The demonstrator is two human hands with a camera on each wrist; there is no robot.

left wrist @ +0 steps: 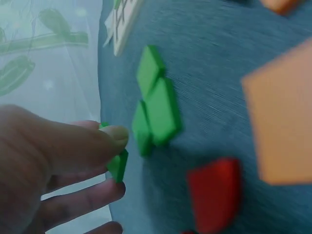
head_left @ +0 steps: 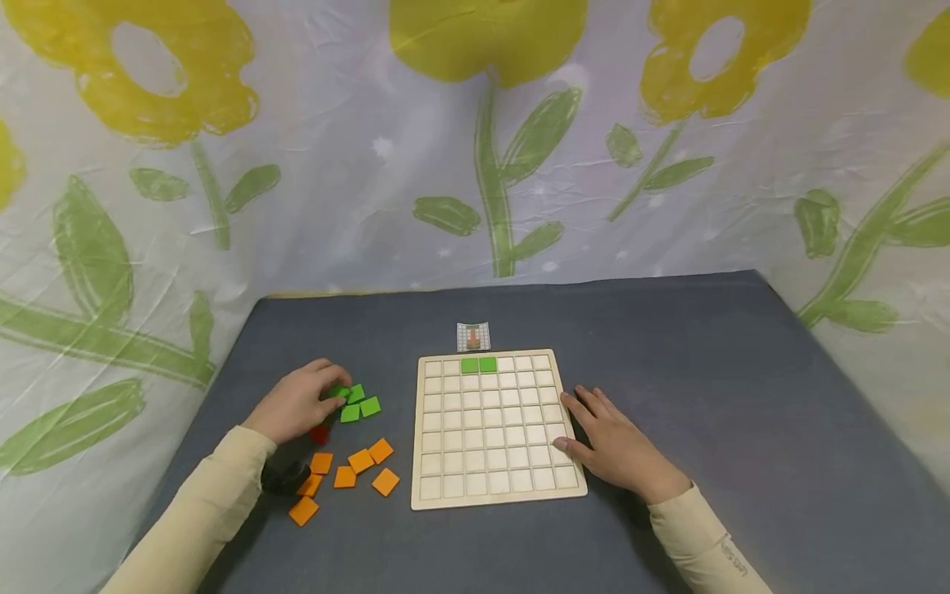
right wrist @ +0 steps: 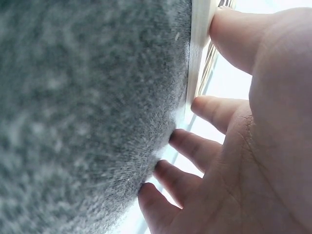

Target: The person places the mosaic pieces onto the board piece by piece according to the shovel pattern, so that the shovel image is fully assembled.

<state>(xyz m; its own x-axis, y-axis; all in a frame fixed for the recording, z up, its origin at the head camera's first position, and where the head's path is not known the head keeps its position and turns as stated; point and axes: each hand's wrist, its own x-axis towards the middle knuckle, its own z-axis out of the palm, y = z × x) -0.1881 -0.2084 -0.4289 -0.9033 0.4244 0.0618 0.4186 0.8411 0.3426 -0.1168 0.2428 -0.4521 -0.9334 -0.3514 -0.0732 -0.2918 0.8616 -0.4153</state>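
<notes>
My left hand [head_left: 300,403] is at the left of the table, its thumb and fingers pinching a green square tile [left wrist: 118,166]. Beside it lie three loose green tiles [left wrist: 163,112], close together. Red pieces [left wrist: 214,195] sit below this hand, mostly hidden by it in the head view. My right hand [head_left: 619,445] has its fingers spread, the thumb on the right rim of a wooden grid board [head_left: 499,500]. Its other fingertips rest along that edge and on the cloth. Two green tiles [head_left: 478,365] fill neighbouring cells in the board's far row.
Several orange tiles [head_left: 360,460] are scattered left of the board, nearer the front. A small card [head_left: 473,337] printed with a coloured grid pattern lies just behind the board. Dark cloth [head_left: 668,346] covers the table, and a flower-printed curtain [head_left: 341,206] hangs behind it.
</notes>
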